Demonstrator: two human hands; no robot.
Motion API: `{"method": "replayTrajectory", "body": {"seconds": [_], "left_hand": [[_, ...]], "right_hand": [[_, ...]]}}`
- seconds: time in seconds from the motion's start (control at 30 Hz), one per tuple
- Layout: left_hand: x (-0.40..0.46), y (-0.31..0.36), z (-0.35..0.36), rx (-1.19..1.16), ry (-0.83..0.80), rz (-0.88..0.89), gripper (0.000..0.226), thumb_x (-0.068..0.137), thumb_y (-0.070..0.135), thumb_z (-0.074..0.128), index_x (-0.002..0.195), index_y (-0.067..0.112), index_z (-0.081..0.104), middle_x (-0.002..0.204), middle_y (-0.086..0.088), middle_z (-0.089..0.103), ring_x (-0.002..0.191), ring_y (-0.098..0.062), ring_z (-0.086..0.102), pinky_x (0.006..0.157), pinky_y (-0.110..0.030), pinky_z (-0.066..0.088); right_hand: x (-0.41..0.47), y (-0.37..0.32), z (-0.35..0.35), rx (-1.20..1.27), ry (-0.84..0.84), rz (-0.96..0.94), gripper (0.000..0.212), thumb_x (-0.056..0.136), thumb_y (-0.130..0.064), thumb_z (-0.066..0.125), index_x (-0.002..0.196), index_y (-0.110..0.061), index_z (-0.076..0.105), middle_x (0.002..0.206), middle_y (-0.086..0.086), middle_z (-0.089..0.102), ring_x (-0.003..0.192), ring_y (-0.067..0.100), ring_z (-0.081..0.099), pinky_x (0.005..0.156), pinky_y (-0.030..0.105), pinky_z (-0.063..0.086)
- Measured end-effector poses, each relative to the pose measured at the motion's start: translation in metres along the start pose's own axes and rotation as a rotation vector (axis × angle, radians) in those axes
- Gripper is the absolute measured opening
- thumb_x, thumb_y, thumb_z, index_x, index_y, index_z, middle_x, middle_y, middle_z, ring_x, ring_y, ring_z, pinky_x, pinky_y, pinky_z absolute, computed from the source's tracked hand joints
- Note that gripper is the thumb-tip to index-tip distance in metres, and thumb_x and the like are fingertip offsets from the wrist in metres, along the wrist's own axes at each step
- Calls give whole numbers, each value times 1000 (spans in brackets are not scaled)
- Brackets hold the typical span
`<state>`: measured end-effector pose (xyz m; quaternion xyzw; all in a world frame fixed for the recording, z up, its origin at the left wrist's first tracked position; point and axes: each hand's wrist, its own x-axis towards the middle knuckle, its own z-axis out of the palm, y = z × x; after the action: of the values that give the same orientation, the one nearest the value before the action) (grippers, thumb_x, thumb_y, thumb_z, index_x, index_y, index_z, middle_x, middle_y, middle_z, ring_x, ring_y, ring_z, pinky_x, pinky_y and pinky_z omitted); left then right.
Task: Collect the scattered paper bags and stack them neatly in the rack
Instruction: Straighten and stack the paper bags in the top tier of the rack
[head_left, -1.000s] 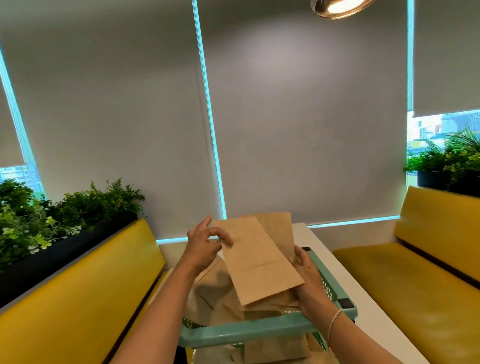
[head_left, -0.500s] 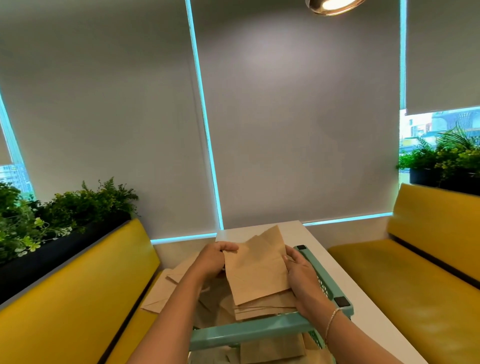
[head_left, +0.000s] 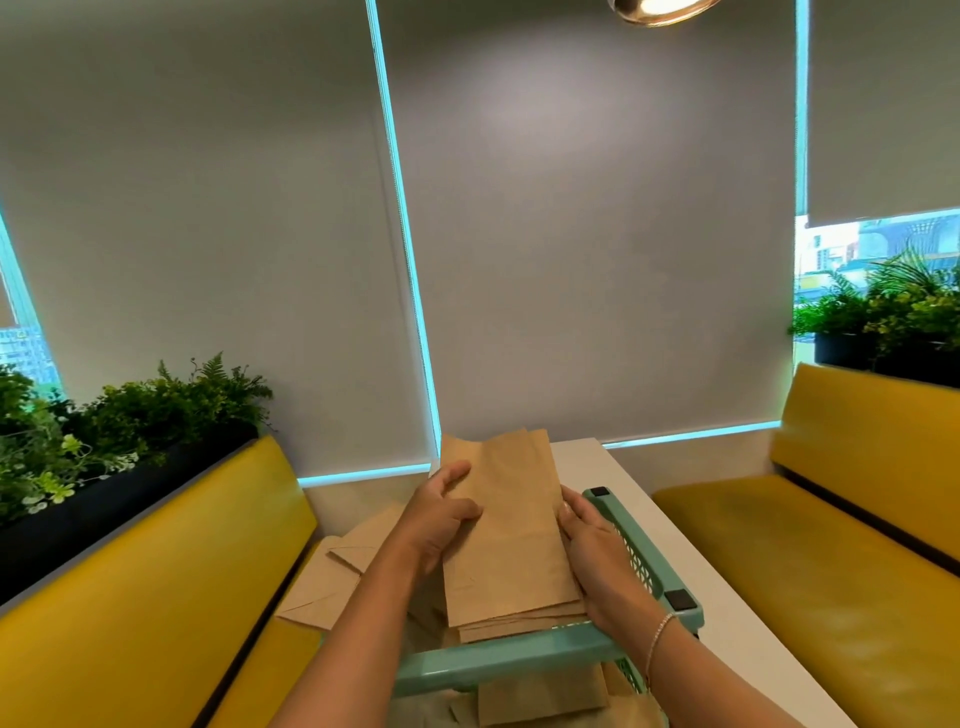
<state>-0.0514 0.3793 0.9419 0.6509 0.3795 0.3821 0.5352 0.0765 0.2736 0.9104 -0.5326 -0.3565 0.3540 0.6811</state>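
A person's two bare hands square up a stack of brown paper bags (head_left: 506, 530) over a mint-green plastic rack (head_left: 639, 558) on a white table (head_left: 727, 613) set between two yellow bench seats. The left hand (head_left: 436, 519) grips the stack's left edge, thumb curled onto the top bag and fingers bent round the side; the right hand (head_left: 589, 540) presses its fingers against the stack's right edge, with a thin bracelet (head_left: 658, 639) at the wrist. The stack lies tilted, its near end resting inside the rack just behind the front rail — its far end raised and jutting past the hands toward the window. Several bag edges fan out at the bottom of the stack. More loose bags (head_left: 332, 577) lie scattered to the left of the rack, spilling toward the left bench (head_left: 156, 597), and others show in a lower level beneath the front rail. Planters of green foliage (head_left: 119, 415) run behind the left bench and behind the right bench (head_left: 841, 561). Grey roller blinds (head_left: 597, 234) cover the windows — thin strips of daylight show at their edges — and a pendant lamp (head_left: 662, 8) glows at the top of the frame.
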Motion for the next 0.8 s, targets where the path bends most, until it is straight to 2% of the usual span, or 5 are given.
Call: {"method": "replayTrajectory", "body": {"seconds": [0.1, 0.2, 0.4, 0.53, 0.8], "left_hand": [[1, -1, 6, 132, -12, 93, 67, 83, -5, 55, 140, 25, 37, 130, -2, 45, 108, -22, 53, 89, -32, 49], [1, 1, 12, 188, -52, 138, 74, 82, -3, 58, 143, 28, 30, 133, 3, 37, 111, -20, 47, 93, -34, 46], [10, 4, 7, -140, 120, 50, 60, 88, 9, 60, 140, 23, 35, 129, -6, 46, 114, -27, 52, 84, -34, 48], [11, -8, -3, 195, 248, -21, 42, 90, 11, 56, 131, 14, 47, 128, -10, 54, 110, -26, 54, 94, -36, 48], [9, -28, 15, 762, 50, -12, 53, 87, 30, 63, 134, 14, 42, 133, -8, 51, 118, -22, 51, 93, -28, 43]], "right_hand": [[1, 4, -3, -10, -63, 12, 33, 99, -36, 38, 131, -29, 43, 109, -5, 56, 100, 17, 57, 86, 35, 51], [0, 5, -2, -74, -90, 6, 32, 96, -30, 47, 126, -34, 35, 102, -8, 54, 93, 16, 58, 74, 29, 53], [4, 6, -3, -89, -29, -60, 36, 94, -19, 52, 122, -32, 34, 114, -3, 52, 102, 22, 58, 85, 40, 54], [22, -13, -16, -163, 161, -156, 42, 92, -14, 54, 132, -19, 40, 118, 3, 54, 100, 23, 56, 83, 37, 48], [58, -8, -58, -239, 366, -20, 43, 88, -13, 58, 128, -14, 42, 122, 12, 57, 106, 34, 56, 94, 53, 46]]}}
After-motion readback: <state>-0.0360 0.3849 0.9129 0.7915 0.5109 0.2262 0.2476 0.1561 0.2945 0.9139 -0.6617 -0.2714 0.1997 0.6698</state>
